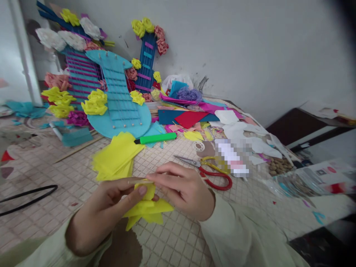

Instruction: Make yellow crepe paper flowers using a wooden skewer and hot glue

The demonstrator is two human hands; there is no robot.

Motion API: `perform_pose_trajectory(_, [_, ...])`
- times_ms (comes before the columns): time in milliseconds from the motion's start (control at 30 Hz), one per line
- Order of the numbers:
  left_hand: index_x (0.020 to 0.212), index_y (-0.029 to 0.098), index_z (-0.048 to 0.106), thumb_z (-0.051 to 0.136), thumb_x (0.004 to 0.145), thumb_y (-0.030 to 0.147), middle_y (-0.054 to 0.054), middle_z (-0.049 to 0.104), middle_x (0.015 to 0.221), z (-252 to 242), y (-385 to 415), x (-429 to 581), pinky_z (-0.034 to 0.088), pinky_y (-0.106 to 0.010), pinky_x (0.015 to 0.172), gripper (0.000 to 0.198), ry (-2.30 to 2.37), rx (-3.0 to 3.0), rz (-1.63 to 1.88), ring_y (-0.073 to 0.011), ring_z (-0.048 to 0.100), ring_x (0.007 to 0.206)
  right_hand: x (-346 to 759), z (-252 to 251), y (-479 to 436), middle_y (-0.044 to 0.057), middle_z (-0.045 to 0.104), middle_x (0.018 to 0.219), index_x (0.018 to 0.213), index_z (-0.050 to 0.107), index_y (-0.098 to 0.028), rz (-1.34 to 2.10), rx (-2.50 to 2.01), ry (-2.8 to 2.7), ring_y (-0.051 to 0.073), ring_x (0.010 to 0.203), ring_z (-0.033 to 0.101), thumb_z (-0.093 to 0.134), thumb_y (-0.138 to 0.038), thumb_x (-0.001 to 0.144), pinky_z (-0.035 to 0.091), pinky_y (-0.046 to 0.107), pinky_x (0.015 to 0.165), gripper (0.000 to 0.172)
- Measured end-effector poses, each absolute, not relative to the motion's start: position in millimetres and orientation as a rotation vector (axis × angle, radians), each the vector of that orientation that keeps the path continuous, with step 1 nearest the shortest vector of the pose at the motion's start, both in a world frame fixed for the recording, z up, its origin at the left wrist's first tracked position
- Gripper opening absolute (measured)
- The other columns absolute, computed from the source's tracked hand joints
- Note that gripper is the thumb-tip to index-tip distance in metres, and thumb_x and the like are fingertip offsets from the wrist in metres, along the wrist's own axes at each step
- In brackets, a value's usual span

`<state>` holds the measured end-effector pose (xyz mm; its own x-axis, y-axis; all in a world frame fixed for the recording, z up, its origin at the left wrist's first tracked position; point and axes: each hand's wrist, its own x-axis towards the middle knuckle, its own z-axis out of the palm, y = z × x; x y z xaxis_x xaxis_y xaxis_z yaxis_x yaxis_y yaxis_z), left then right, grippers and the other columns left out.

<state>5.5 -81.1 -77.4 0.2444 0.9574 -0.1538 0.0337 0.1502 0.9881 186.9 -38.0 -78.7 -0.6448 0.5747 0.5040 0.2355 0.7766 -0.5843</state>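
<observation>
My left hand [102,207] is closed on a piece of yellow crepe paper [147,208], thumb pressed flat on its upper part. Pointed folds of that paper spread out below the fingers. Along its top edge lies a thin stick [135,182], with the paper's edge against it. My right hand [183,189] pinches around the stick's right end; its fingertips partly hide the grip. Just behind my hands is a stack of yellow crepe paper sheets [114,155]. Scissors with red and yellow handles [214,178] lie beyond my right hand.
A green marker [158,138] lies behind the yellow stack. Light-blue and dark-blue instrument-shaped cutouts [116,92] with strings and paper flowers lean at the wall. Coloured paper scraps [191,118] and purple yarn [189,94] pile up behind. A black cable [30,200] lies at left.
</observation>
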Motion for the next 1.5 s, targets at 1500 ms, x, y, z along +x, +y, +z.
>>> perform_pose_trajectory(1500, [0.081,0.027,0.070,0.060,0.070,0.018,0.003,0.066,0.064,-86.0,-85.1,15.7,0.046,-0.017,0.055,0.017,1.167,1.263,0.924,-0.0100,0.054,0.057,174.1,-81.9,-45.7,0.004,0.061,0.076,0.081,0.065,-0.012,0.511,-0.777,-2.029,0.010,0.065,0.055,0.059,-0.016,0.077,0.045,0.021,0.058,0.009])
